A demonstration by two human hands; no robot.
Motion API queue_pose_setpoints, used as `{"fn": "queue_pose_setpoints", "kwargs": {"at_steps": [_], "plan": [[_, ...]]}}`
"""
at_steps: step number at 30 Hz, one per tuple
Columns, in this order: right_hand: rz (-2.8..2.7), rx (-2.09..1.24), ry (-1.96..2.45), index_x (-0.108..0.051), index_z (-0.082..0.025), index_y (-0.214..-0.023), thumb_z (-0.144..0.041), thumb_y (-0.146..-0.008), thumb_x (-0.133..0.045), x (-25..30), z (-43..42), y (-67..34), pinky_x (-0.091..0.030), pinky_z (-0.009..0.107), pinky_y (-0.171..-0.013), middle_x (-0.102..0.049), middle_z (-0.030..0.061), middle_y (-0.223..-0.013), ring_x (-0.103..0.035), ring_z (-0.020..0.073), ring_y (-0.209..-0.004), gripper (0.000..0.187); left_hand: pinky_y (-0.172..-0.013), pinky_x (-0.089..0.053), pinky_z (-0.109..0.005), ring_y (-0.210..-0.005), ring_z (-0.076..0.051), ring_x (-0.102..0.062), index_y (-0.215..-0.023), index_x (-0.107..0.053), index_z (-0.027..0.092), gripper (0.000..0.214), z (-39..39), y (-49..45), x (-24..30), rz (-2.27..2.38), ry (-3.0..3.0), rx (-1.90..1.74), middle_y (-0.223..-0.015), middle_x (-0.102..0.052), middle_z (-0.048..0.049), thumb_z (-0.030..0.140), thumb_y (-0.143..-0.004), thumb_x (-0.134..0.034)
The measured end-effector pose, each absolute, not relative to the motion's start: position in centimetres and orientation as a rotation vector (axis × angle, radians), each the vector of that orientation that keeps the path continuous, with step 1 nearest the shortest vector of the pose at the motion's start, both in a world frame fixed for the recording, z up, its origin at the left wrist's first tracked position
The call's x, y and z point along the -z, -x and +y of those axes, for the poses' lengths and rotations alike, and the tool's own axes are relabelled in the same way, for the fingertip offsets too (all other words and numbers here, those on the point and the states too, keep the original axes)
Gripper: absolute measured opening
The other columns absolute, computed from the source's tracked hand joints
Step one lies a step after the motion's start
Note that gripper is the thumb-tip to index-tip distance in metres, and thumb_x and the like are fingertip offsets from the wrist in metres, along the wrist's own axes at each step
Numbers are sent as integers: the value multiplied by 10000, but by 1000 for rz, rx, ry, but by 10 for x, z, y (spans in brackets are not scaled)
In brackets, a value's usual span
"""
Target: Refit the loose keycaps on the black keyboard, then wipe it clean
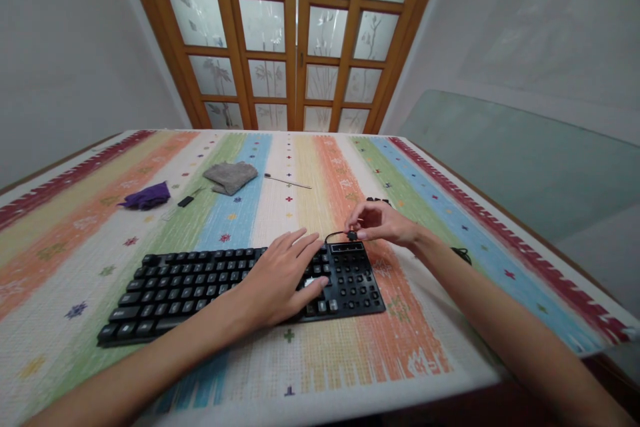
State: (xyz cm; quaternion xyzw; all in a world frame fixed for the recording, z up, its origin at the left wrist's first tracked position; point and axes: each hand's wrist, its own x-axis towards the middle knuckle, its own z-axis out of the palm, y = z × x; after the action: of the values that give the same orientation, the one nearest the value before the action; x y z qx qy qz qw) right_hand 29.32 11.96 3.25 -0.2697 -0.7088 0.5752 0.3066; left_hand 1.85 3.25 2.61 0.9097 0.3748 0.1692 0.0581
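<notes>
Most caps [165, 293] were seated on the keyboard [347, 311], set on the counter [350, 363]; number-pad switches [353, 291] were exposed. Left hand [280, 273] was spread over keys, nothing gripped; a small black piece [352, 235] was pinched by right hand [383, 223] behind them.

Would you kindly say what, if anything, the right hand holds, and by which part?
The right hand has what looks like a black keycap in its grip; by which part cannot be told.
</notes>
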Motion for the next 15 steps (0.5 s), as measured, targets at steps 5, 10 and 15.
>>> {"fn": "queue_pose_setpoints", "kwargs": {"at_steps": [5,10,15], "plan": [[-1930,-1497,743,-657,-183,-863,-351,-723,-825,-28,108,-290,-476,295,-691,-713,29,-904,-585,118,-733,276,-1037,-448,-494,-1236,-287,-533,-1291,-511,195,390,46,-34,-30,1077,-2738,-688,-1292,-622,-119,344,-930,-521],[-1990,-1295,879,-680,-175,-907,-369,-760,-790,-18,92,-286,-469,288,-663,-680,19,-844,-567,123,-705,268,-960,-489,-480,-1139,-281,-570,-1177,-568,194,278,53,-43,-24,1051,-2733,-689,-1176,-658,-108,258,-911,-523],[-2084,-996,968,-689,-191,-916,-295,-817,-732,-7,74,-275,-445,270,-633,-673,7,-808,-560,125,-684,150,-945,-498,-460,-1096,-264,-581,-1134,-602,186,244,52,-45,-14,1031,-2702,-720,-1125,-677,-94,221,-900,-538]]}}
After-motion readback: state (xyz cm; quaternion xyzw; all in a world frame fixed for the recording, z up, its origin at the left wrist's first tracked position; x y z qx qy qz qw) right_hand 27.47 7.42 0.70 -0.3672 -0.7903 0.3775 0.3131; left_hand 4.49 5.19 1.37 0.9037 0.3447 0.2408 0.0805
